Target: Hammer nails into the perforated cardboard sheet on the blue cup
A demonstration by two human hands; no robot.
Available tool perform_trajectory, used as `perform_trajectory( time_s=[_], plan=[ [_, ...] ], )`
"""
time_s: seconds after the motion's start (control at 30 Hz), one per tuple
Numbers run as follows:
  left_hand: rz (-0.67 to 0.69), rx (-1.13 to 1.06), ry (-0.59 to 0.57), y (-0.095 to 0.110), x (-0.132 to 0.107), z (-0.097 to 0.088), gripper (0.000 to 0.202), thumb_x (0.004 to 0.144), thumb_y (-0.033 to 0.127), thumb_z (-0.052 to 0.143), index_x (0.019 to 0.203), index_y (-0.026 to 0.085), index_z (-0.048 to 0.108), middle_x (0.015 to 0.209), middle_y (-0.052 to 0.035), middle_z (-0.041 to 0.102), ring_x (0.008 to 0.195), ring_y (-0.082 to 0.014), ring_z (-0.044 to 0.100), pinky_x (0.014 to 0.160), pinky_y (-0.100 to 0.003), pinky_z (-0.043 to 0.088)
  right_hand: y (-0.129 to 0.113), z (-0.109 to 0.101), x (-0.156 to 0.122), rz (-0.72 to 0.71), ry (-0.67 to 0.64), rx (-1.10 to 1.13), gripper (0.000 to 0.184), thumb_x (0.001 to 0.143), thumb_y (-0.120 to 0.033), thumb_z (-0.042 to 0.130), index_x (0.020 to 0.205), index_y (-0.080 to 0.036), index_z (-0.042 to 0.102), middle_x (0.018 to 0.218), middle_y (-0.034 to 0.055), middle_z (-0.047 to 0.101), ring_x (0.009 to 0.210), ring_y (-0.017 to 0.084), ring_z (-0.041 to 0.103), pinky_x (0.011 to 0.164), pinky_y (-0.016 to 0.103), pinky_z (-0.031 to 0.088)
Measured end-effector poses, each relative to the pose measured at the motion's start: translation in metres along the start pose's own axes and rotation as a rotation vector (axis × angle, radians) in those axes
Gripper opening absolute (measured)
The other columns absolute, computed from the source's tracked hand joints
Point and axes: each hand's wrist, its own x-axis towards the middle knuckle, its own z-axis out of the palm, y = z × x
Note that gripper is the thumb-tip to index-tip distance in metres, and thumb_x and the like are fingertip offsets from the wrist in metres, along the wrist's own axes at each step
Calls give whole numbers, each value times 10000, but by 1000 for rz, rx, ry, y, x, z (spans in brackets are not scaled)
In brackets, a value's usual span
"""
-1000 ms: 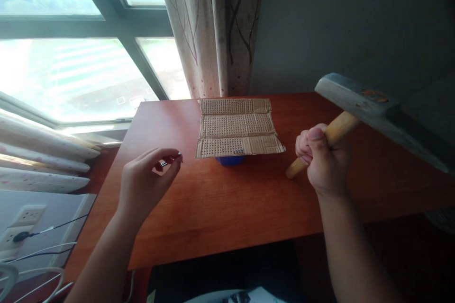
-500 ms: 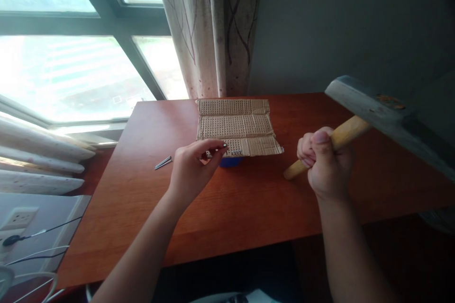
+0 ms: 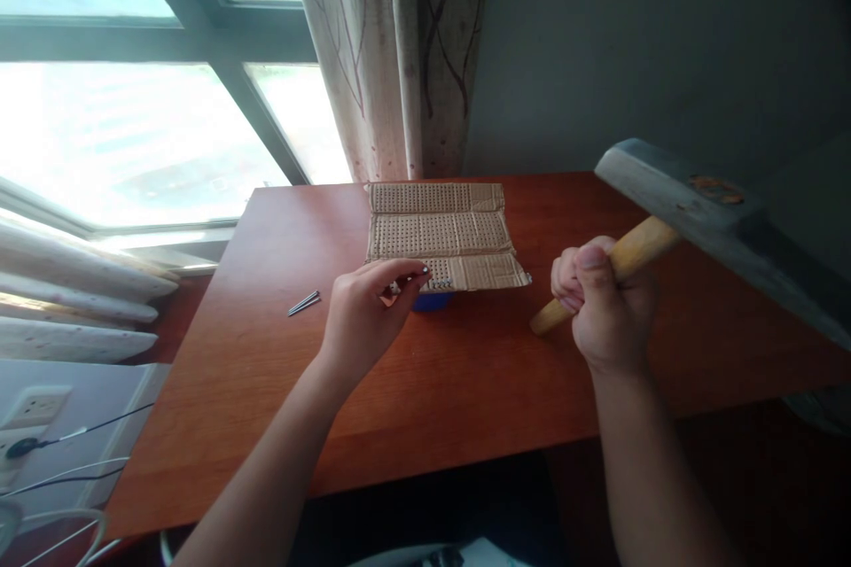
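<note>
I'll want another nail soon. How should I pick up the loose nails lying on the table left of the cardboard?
Pinch them across the mid-shaft, coming down from above. The loose nails lie flat on the table, close together, with bare wood around, so fingertips can probably close from both sides. The left hand is nearer; the right hand grips the hammer.

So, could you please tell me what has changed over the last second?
The left hand moved right across the red-brown wooden table to the near edge of the perforated brown cardboard sheet, pinching a small metal nail there; spare nails now lie where it was. The right hand keeps the wooden-handled grey hammer raised.
</note>
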Motion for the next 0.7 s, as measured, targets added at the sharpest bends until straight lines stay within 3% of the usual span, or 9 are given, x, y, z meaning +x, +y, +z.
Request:
perform_trajectory(
  time_s=[0.7],
  plan=[
    [23,-74,-6,-8,-2,7,64,859,198,685,880,179,742,802,-18,752,631,-102,638,566,-194,512,-3,3,-2,83,-72,-63,441,944,-463,585,626,-233,384,514,-65,322,445,88,323,425,263,263]
  ],
)
